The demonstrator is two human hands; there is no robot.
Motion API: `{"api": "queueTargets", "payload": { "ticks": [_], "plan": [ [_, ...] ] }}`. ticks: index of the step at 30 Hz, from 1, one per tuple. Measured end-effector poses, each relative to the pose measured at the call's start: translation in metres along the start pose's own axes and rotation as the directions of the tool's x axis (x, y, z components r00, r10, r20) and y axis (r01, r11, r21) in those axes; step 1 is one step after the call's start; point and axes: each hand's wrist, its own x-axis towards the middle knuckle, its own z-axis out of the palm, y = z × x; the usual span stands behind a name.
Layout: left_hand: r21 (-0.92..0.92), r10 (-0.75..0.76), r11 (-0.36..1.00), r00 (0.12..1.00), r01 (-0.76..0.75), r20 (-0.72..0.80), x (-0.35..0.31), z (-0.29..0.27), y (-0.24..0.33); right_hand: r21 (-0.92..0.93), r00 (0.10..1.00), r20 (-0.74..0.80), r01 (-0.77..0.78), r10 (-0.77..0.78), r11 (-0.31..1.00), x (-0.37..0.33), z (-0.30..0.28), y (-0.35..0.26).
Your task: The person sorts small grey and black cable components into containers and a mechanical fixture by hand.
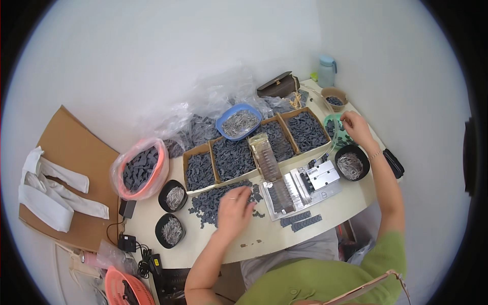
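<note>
My left hand [235, 211] is over the loose pile of small dark grey plastic parts [206, 206] on the table, fingers curled in; whatever lies between them is too small to make out. At the far right, my right hand [357, 129] reaches to the green basket [341, 138] of small dark parts. Its fingertips are bent together at the basket's rim, and I cannot see what they hold. Between my hands sits a metal fixture [305, 185] with a slotted plate and a silver block. A clear ribbed strip [265, 156] leans from its far edge onto the divided box.
The divided cardboard box [218, 180] holds grey parts, with a blue bowl [239, 122] of metal pins on it. Black bowls [351, 162] of pins stand right and left. Short grey strips [306, 223] lie before the fixture. A pink basket [140, 170] is at left.
</note>
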Motion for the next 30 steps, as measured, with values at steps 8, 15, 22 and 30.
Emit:
{"api": "queueTargets", "payload": {
  "ticks": [8,15,22,30],
  "plan": [
    [0.349,-0.3,0.849,0.905,0.397,-0.301,-0.093,-0.095,-0.089,0.533,0.687,0.542,0.164,-0.484,0.83,-0.051,0.046,-0.146],
    [0.313,-0.702,0.64,0.699,0.702,-0.133,-0.138,-0.119,-0.125,0.054,0.711,0.237,0.671,-0.663,0.739,-0.067,0.111,-0.178],
    [0.346,-0.71,0.636,0.699,0.69,-0.088,-0.131,-0.119,-0.129,-0.056,0.615,0.21,0.783,-0.76,0.619,-0.087,0.109,-0.175],
    [0.409,-0.71,0.635,0.703,0.655,-0.022,-0.131,-0.122,-0.133,-0.097,0.704,0.135,0.71,-0.698,0.697,-0.086,0.078,-0.164]
  ]
}}
